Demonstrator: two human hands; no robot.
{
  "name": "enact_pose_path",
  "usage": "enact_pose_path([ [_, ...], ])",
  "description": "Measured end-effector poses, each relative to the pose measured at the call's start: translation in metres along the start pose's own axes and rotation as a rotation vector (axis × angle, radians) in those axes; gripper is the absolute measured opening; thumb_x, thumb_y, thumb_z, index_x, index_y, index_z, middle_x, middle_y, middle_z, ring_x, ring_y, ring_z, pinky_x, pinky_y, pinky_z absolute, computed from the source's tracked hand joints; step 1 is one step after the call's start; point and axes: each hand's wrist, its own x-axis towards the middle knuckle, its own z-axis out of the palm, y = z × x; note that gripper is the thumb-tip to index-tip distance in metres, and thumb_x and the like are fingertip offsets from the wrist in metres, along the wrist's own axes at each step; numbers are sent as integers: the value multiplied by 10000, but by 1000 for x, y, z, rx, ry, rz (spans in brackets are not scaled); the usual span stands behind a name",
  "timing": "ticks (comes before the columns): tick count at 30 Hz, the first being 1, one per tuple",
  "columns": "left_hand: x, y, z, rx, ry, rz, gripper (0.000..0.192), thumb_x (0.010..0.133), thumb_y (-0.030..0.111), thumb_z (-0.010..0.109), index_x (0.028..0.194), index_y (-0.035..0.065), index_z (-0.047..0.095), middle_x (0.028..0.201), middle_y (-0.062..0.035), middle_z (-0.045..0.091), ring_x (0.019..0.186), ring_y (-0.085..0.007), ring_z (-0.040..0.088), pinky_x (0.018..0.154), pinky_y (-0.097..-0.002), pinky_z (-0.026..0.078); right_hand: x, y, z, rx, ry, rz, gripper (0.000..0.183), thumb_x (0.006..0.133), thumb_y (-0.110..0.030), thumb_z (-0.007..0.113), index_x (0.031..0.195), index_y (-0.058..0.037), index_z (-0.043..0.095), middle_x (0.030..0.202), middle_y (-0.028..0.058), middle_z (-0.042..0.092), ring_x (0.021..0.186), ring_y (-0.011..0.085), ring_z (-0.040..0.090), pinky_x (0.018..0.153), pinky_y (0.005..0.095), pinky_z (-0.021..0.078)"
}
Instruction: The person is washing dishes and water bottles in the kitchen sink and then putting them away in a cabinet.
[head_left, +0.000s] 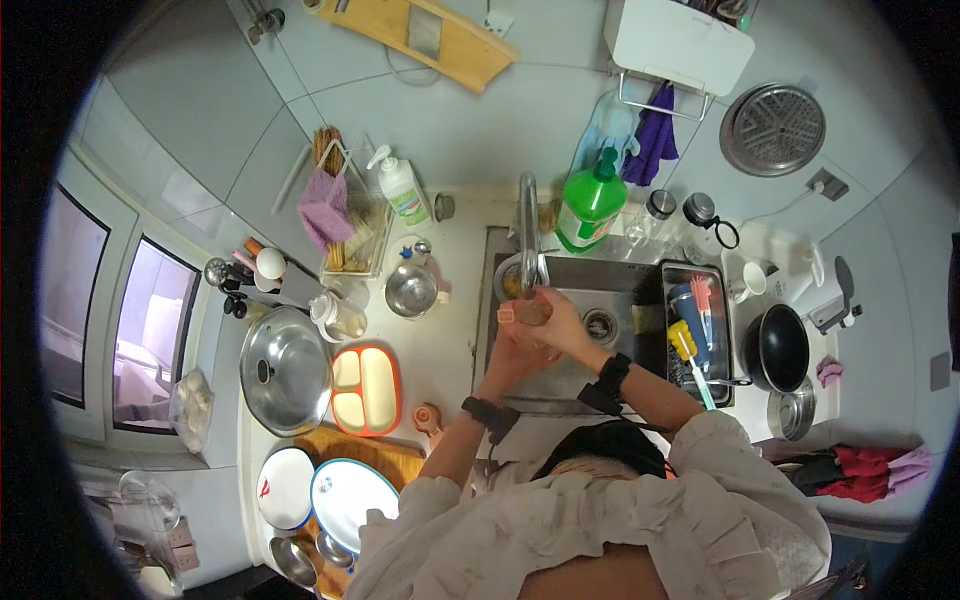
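Note:
Over the left part of the steel sink (577, 292), both hands hold a small clear vessel (532, 313), seemingly a cup or bottle, directly below the faucet (529, 225). My left hand (517, 358) supports it from below and the near side. From the right, my right hand (564, 324) wraps around its upper part. A pink piece (508, 312) juts out at the vessel's left; whether it is a handle I cannot tell. Fingers hide much of the vessel. Behind the hands, a round bowl (505, 279) sits partly hidden in the sink. The drain (599, 325) lies to the right.
A rack tray (729, 330) holding brushes and a blue bottle sits at the sink's right side, near a black wok (776, 349). Behind stands a green detergent bottle (591, 206). Leftward are a steel bowl (411, 291), an orange-rimmed divided plate (365, 391) and a pan lid (287, 375).

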Motion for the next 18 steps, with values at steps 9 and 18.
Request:
enact_pose_path([
  [9, -25, 55, 36, 209, 101, 110, 695, 655, 57, 762, 1246, 82, 397, 1103, -29, 533, 936, -107, 553, 736, -255, 492, -2, 1, 7, -48, 28, -82, 710, 628, -400, 774, 1150, 18, 535, 1086, 180, 591, 981, 286, 592, 835, 346, 472],
  [18, -34, 6, -3, 129, 81, -79, 790, 720, 119, 744, 1348, 97, 265, 1209, -59, 476, 1071, -144, 496, 842, -290, 459, 20, 33, 7, 112, -203, 276, 643, 681, -475, 709, 1097, 3, 596, 1042, 145, 632, 950, 251, 612, 815, 328, 471],
])
